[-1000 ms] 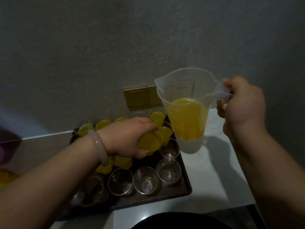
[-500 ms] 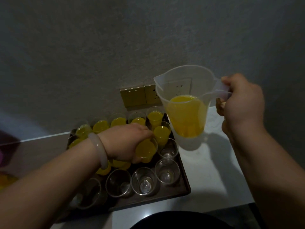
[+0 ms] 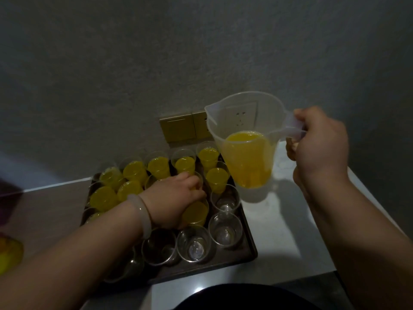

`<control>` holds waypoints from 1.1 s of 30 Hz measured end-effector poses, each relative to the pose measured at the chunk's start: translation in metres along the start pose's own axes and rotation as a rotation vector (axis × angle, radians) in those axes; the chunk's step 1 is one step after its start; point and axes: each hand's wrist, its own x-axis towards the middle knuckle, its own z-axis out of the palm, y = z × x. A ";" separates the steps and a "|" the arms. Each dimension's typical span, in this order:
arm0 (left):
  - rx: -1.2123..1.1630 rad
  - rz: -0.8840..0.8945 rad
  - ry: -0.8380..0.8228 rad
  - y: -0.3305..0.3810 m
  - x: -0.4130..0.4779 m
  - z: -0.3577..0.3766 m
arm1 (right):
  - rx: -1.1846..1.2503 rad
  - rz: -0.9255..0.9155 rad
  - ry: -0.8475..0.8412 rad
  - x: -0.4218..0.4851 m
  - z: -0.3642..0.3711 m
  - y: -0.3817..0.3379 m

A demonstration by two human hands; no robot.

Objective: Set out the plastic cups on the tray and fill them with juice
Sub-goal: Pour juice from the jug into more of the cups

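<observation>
A dark tray (image 3: 251,247) on the white counter holds several clear plastic cups. The far rows are filled with yellow juice (image 3: 158,165); the near cups (image 3: 194,243) and two on the right (image 3: 225,228) are empty. My left hand (image 3: 173,201) grips a juice-filled cup (image 3: 195,212) standing in the tray's middle. My right hand (image 3: 319,142) holds the handle of a translucent jug (image 3: 245,157), about half full of juice, raised upright above the tray's right edge.
A grey wall stands right behind the tray, with a gold switch and socket plate (image 3: 178,129). The white counter (image 3: 290,231) extends right of the tray. A yellow object (image 3: 9,253) lies at the far left edge. Dark clothing shows at the bottom.
My left hand brought the filled cup down from near the jug into the tray's middle. The jug stayed raised and upright in my right hand.
</observation>
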 end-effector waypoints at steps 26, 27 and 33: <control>-0.118 0.031 0.116 0.002 0.019 -0.034 | -0.002 -0.019 0.014 0.008 -0.011 0.009; -0.105 0.054 0.106 0.006 0.025 -0.035 | -0.002 -0.019 0.012 0.009 -0.012 0.009; -0.053 0.110 0.041 0.016 0.053 -0.029 | -0.008 -0.012 0.024 0.013 -0.018 0.011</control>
